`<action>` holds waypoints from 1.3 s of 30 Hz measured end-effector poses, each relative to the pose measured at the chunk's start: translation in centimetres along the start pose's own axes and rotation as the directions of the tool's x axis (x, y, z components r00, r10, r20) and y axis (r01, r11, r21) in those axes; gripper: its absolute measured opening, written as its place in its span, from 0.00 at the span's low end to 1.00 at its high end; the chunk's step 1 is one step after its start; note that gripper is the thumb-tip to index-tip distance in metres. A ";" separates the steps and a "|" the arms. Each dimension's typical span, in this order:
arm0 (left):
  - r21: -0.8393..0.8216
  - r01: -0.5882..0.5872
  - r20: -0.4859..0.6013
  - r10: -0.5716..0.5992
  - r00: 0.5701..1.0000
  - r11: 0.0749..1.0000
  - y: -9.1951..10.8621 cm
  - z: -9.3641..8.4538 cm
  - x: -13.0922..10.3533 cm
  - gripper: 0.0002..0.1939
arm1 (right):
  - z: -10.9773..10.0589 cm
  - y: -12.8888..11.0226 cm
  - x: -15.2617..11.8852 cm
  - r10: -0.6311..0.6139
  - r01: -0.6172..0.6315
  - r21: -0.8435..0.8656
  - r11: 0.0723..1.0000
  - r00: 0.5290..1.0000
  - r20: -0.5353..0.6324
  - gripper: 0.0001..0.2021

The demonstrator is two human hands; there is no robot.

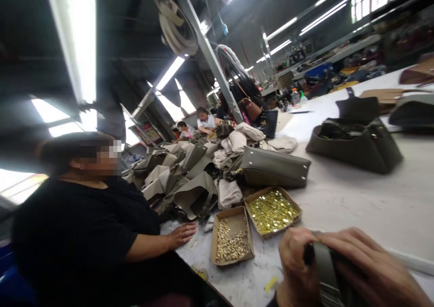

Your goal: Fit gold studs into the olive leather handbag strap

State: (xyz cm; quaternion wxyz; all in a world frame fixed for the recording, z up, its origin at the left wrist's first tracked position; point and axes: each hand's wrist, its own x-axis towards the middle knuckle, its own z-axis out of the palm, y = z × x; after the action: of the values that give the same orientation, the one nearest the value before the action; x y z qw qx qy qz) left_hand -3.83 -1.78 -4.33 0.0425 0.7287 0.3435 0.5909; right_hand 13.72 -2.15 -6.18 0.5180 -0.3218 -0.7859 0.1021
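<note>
At the lower right, my left hand (295,264) and my right hand (373,262) are both closed around a dark olive handbag (326,271). A band of the bag shows between them; the rest is hidden by my fingers and cut off by the frame's edge. Just beyond my left hand lies a cardboard tray (260,231) of shiny gold metal pieces (273,210). Beside it stands a second cardboard tray (250,254) with small gold studs (232,246) scattered over its bottom. An olive handbag (274,167) rests on its side behind the trays, metal feet showing.
A co-worker in black (91,225) sits at the left, one hand (183,234) flat on the table (339,207). Olive bags and pale cloth (196,189) are heaped behind. Another open handbag (354,144) stands at the right. A metal post (213,54) slants overhead.
</note>
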 end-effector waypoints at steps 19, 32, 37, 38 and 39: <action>-0.012 -0.138 0.114 0.138 0.984 0.990 -0.6 -1.6 0.3 0.08 | -0.7 -2.9 2.0 -0.001 0.005 0.062 0.998 0.998 -0.062 0.12; -0.097 -0.067 0.124 0.078 0.989 0.993 -0.1 -1.4 0.7 0.10 | -1.8 -3.0 2.7 0.042 -0.068 0.147 0.987 0.984 0.174 0.15; -0.029 -0.070 0.097 0.072 0.993 0.997 0.1 -0.9 0.3 0.07 | -1.7 -2.8 1.8 0.063 -0.090 0.163 0.983 0.985 0.162 0.12; -0.032 -0.079 0.088 0.081 0.993 0.996 0.1 -0.8 0.2 0.07 | -1.6 -2.8 1.6 0.071 -0.097 0.164 0.982 0.985 0.157 0.11; -0.041 -0.085 0.076 0.088 0.993 0.995 0.0 -0.8 0.1 0.07 | -1.5 -2.8 1.5 0.081 -0.106 0.163 0.981 0.985 0.152 0.11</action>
State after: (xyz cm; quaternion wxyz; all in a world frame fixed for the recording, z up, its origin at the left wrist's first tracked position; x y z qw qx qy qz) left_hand -4.50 -1.97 -4.01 0.0440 0.7647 0.2982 0.5696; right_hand 13.54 -3.69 -3.02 0.4797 -0.3048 -0.7939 0.2163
